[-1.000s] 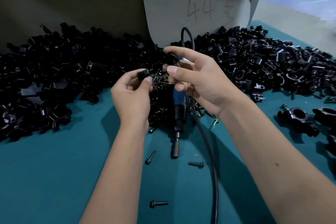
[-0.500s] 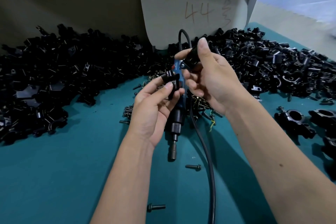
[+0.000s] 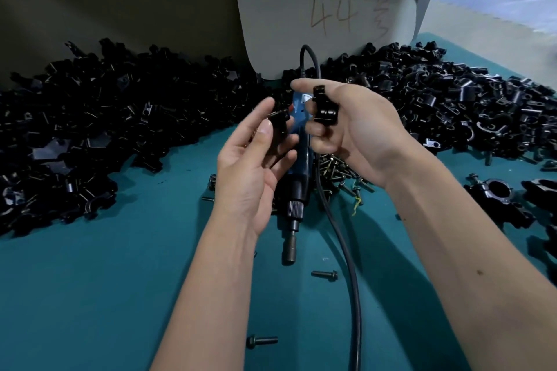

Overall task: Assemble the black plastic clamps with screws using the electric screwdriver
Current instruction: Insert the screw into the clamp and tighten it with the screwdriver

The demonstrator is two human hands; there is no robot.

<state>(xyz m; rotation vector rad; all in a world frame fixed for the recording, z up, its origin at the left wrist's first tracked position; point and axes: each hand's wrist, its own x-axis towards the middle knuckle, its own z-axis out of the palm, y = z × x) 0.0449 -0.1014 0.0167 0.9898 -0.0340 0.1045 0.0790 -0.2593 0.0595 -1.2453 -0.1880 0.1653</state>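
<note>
Teal worktop (image 3: pixel 90 295) under both my forearms. Grey board (image 3: pixel 325 9) stands at the back with "44" written on it.

Big heap of black clamp parts (image 3: pixel 90 129) along the far left; a second heap (image 3: pixel 452 111) along the far right. Both run up to the board.

Electric screwdriver (image 3: pixel 297 187) lies on the worktop between my hands — blue body, black collar, bit end toward me. Its black cable (image 3: pixel 343 250) loops up behind my right hand and runs down past my right forearm to the near edge.

Assembled clamps (image 3: pixel 497 199) sit at the right edge, apart from the heaps.

My left hand (image 3: pixel 253 166) — palm up, raised over the screwdriver; grip closed on a black clamp piece (image 3: pixel 278 126), thumb on the near face, fingers behind.

My right hand (image 3: pixel 358 132) — also raised, grip closed round a second black clamp half (image 3: pixel 324 108), held upright between thumb and curled fingers. The two pieces are near each other, not touching.

Pile of screws (image 3: pixel 334 169) lies just below my right hand, beside the screwdriver. Loose screws nearer me: one (image 3: pixel 325 274) by the bit, one (image 3: pixel 261 341) beside my left forearm.
</note>
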